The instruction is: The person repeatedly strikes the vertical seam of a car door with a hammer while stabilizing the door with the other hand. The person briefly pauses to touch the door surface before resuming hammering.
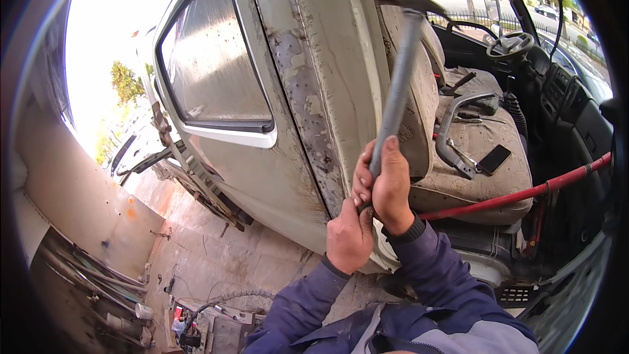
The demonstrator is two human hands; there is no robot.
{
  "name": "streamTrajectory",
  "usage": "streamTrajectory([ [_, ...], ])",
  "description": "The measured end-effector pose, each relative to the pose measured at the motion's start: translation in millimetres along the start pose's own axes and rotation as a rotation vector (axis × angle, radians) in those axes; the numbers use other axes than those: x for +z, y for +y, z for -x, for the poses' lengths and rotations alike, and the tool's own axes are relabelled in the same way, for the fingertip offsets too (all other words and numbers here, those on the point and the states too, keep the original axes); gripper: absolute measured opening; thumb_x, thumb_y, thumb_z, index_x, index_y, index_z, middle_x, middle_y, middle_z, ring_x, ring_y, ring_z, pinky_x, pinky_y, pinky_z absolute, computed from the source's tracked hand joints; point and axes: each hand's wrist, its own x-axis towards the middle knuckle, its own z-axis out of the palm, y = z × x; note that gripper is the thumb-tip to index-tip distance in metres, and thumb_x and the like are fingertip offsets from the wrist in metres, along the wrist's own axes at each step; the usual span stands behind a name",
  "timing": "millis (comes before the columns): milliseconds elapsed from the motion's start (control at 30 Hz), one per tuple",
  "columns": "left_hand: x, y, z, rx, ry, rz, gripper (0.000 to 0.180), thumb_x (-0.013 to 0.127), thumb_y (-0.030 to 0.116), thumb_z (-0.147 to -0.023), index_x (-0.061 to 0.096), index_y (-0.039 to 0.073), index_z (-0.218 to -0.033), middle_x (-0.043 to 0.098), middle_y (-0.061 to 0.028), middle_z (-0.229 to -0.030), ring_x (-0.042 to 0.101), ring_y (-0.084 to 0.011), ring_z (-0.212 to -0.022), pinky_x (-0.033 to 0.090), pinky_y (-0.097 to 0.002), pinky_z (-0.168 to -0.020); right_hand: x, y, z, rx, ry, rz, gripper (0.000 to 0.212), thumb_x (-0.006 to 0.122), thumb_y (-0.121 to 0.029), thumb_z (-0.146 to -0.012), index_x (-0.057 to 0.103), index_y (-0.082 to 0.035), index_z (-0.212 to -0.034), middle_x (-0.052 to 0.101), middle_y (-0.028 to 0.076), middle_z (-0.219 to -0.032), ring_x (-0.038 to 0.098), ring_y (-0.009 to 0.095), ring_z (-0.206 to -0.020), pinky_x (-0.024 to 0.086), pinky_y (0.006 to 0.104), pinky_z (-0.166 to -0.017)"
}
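Observation:
A long-handled hammer (398, 75) with a grey metal shaft rises upright in front of me. Its curved, two-ended head (411, 2) is at the top, in front of the door opening's edge. My right hand (392, 190) is closed round the lower part of the shaft, thumb pointing up along it. Just below and to the left, my left hand (349, 239) closes round the butt end. Behind the hammer stands the pale vehicle's door pillar (344, 46). Beside it, a seam strip (298, 72) shows scraped, dented bare metal.
A red bar (517, 195) crosses the open cab doorway at right. On the stained seat (458, 187) lie a phone (495, 159), a grey C-shaped clamp (447, 132) and other tools. At lower left, a metal box (223, 328) with cables stands on the floor near stacked pipes (92, 275).

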Motion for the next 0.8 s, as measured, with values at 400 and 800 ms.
streamTrajectory([
  [400,3.4,-9.8,-5.8,0.021,0.014,-0.050,0.019,0.060,0.017,-0.113,0.058,-0.002,-0.115,0.070,-0.0326,-0.090,0.068,-0.0584,-0.083,0.053,-0.0596,-0.067,-4.9,4.0,-8.6,-0.025,0.006,-0.066,0.054,0.042,-0.057,-0.120,0.052,-0.007,-0.104,0.049,0.002,-0.068,0.046,0.011,-0.048,0.043,0.0300,-0.046],
  [800,-5.0,-21.6,-12.4,0.102,0.090,-0.022,0.021,0.064,0.015,-0.110,0.059,-0.003,-0.118,0.069,-0.0303,-0.087,0.068,-0.0571,-0.080,0.052,-0.0592,-0.065,3.3,17.9,-11.1,-0.126,-0.035,-0.148,0.057,0.042,-0.060,-0.119,0.053,-0.006,-0.105,0.049,0.002,-0.068,0.047,0.011,-0.049,0.042,0.0301,-0.045],
])
